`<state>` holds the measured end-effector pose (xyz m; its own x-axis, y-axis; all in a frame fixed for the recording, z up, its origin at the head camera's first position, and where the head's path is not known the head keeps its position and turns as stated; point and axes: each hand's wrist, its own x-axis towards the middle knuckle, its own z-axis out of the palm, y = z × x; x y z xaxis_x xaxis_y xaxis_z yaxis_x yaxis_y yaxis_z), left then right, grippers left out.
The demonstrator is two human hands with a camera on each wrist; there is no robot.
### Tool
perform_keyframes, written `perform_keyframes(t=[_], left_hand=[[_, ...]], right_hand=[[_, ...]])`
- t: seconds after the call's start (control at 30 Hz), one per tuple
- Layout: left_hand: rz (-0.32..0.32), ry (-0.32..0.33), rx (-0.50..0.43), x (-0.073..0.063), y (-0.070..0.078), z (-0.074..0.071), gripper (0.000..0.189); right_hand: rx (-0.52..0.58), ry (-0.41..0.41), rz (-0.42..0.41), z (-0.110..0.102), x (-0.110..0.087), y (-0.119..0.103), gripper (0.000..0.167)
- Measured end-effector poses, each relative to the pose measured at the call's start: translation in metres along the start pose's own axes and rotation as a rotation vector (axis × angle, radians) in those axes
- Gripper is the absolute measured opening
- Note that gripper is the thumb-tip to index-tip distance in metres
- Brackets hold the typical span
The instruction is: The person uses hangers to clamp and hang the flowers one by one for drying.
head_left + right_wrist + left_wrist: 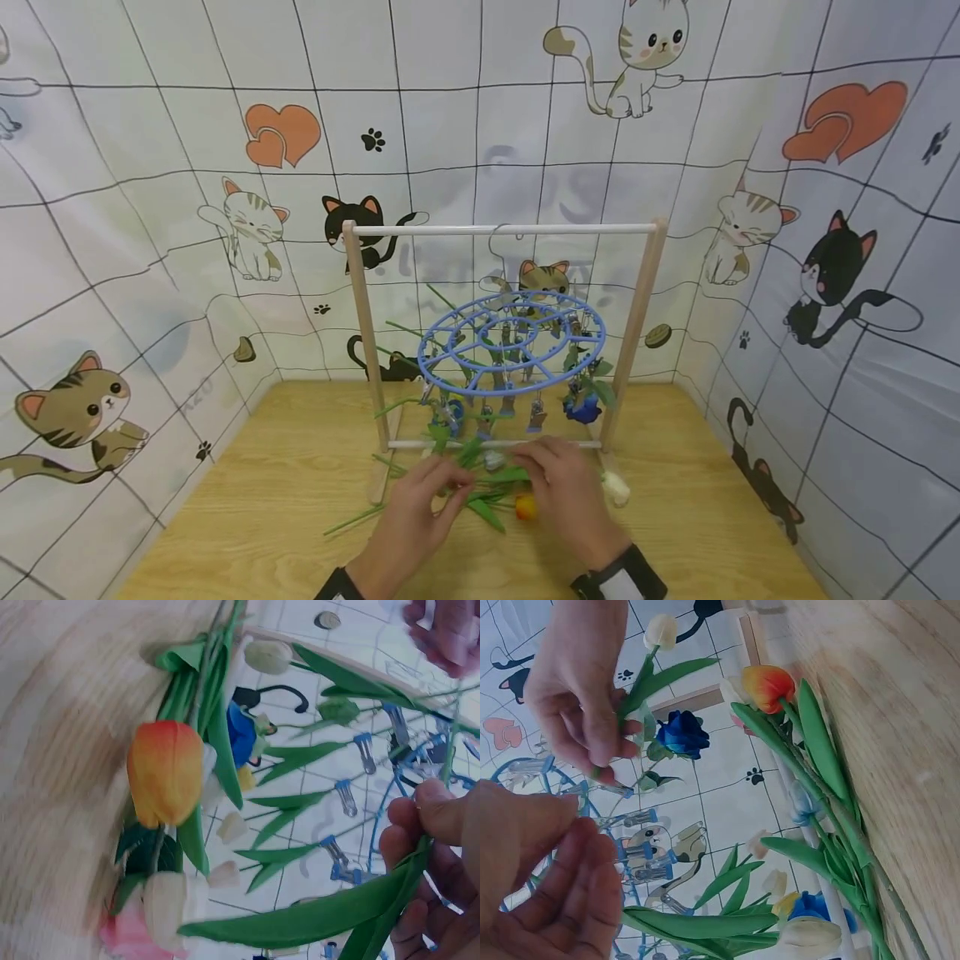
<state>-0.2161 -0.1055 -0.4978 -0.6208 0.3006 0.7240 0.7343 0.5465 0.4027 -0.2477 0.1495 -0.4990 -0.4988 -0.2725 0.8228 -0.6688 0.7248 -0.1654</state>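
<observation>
My right hand pinches the green stem of a white tulip, just below its long leaves. The bloom sticks out past the hand on the right, low over the table. My left hand is bent with thumb and fingertips together at the far end of the same stem. Both hands are close in front of the rack, above a pile of artificial flowers. In that pile lie an orange tulip and a pink flower, partly hidden behind other blooms.
A wooden rack with white bars stands behind the hands. From it hangs a round blue clip hanger with several dangling clips. Stems and a blue rose hang from it. The wooden table meets a cat-patterned cloth backdrop.
</observation>
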Motion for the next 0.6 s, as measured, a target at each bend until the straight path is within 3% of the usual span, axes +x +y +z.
perform_keyframes(t=[0.1, 0.2, 0.3, 0.43, 0.6], left_hand=[[-0.097, -0.021, -0.018, 0.004, 0.003, 0.000, 0.026], [-0.160, 0.002, -0.016, 0.009, 0.007, 0.002, 0.024], [-0.139, 0.055, -0.045, 0.018, 0.010, 0.006, 0.030], [-0.058, 0.110, -0.095, 0.031, 0.013, 0.011, 0.041], [-0.059, 0.130, -0.102, 0.046, 0.019, 0.016, 0.033]], right_hand=[[0.026, 0.024, 0.019, -0.008, 0.001, 0.002, 0.026], [0.063, 0.047, 0.022, -0.015, 0.001, 0.001, 0.029], [0.123, 0.062, 0.017, -0.023, 0.004, 0.000, 0.035], [0.200, 0.070, -0.003, -0.033, 0.009, -0.001, 0.039], [0.220, 0.073, -0.007, -0.043, 0.016, -0.001, 0.044]])
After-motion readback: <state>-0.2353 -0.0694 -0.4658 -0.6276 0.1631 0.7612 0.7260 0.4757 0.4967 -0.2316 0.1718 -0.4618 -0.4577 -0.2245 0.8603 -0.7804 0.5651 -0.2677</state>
